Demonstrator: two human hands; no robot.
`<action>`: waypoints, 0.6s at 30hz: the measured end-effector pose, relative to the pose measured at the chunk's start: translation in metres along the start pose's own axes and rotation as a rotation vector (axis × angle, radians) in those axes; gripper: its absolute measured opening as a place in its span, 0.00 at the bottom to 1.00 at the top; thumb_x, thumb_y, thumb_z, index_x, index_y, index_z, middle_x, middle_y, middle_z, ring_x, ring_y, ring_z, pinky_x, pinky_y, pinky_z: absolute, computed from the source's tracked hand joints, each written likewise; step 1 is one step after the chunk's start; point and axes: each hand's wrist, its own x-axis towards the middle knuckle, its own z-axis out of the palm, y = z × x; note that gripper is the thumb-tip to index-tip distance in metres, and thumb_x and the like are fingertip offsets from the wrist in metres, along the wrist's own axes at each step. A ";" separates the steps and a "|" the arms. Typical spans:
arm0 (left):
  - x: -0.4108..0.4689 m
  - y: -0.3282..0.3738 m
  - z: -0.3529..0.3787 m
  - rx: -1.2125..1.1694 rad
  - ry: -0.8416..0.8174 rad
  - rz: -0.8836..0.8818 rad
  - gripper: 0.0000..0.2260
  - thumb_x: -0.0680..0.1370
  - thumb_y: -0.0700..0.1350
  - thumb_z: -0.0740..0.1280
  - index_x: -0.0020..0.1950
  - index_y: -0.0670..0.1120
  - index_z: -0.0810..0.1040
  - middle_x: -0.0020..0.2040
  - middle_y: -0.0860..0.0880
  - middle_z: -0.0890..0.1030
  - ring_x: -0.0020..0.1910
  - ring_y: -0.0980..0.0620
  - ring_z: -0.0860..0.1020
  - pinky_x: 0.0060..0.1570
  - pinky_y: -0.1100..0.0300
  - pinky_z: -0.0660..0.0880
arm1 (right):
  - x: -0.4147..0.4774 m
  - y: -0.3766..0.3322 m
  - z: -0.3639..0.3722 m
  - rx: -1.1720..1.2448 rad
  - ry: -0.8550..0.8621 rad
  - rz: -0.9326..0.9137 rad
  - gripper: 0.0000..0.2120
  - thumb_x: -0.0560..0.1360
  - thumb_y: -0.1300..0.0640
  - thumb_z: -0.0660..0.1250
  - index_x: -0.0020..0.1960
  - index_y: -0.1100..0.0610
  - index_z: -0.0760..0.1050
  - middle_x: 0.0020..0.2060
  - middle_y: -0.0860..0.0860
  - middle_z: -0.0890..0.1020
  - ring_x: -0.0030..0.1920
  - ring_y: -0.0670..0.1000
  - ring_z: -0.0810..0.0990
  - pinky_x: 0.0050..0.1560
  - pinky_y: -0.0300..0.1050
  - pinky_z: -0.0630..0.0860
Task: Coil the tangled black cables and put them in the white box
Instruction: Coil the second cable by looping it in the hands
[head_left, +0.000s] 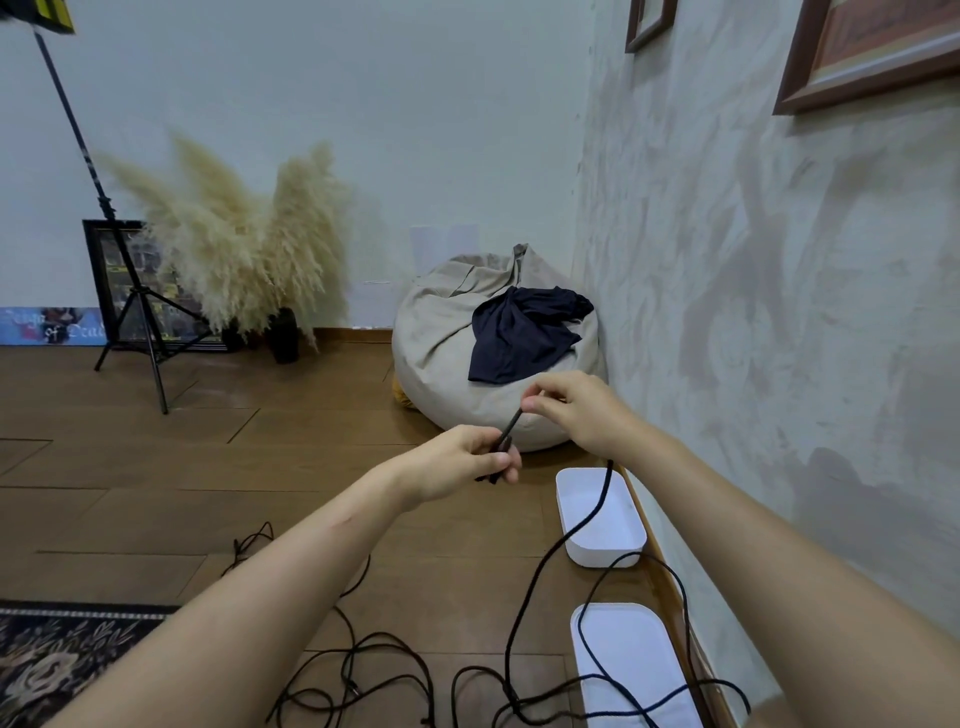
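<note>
- The left hand (457, 462) gripped a small folded bunch of black cable (511, 422), with thumb and fingers (500, 460) clamped around it.
- The right hand (582, 410), just beside and a little higher, pinched the same cable between its fingertips (535, 402); a short straight stretch ran taut between the two hands.
- Both hands were held in the air above the wooden floor (182, 467), in front of a beige beanbag (447, 353).
- From under the right hand the cable dropped across the open white box (597, 556), which sat on the floor against the wall.
- The rest of the cable lay in a loose tangle (384, 636) on the floor near the person, with one strand crossing a flat white piece (639, 675) beside the wall.
- A dark blue cloth (519, 338) was draped on the beanbag.
- Pampas grass (234, 249), a tripod stand (130, 296) and a patterned rug (52, 660) stood off to the left.
</note>
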 end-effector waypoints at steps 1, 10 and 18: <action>-0.001 0.003 -0.001 -0.045 -0.012 0.011 0.09 0.86 0.42 0.62 0.59 0.41 0.80 0.48 0.52 0.84 0.51 0.56 0.80 0.56 0.63 0.75 | 0.000 0.000 -0.001 0.037 0.036 -0.013 0.06 0.81 0.49 0.67 0.47 0.46 0.81 0.37 0.46 0.81 0.40 0.48 0.77 0.45 0.48 0.73; -0.004 0.010 -0.019 -0.492 -0.005 0.093 0.13 0.82 0.43 0.66 0.65 0.39 0.79 0.60 0.40 0.83 0.70 0.40 0.76 0.77 0.41 0.61 | -0.004 -0.005 0.021 0.369 0.004 -0.001 0.12 0.82 0.49 0.64 0.60 0.48 0.84 0.47 0.48 0.86 0.52 0.44 0.82 0.60 0.50 0.77; -0.002 0.018 -0.023 -0.765 0.258 0.140 0.08 0.85 0.37 0.60 0.58 0.41 0.79 0.57 0.43 0.86 0.56 0.52 0.83 0.57 0.63 0.79 | -0.010 -0.035 0.063 0.305 -0.241 0.095 0.12 0.86 0.54 0.56 0.68 0.49 0.69 0.43 0.47 0.83 0.30 0.42 0.73 0.34 0.44 0.74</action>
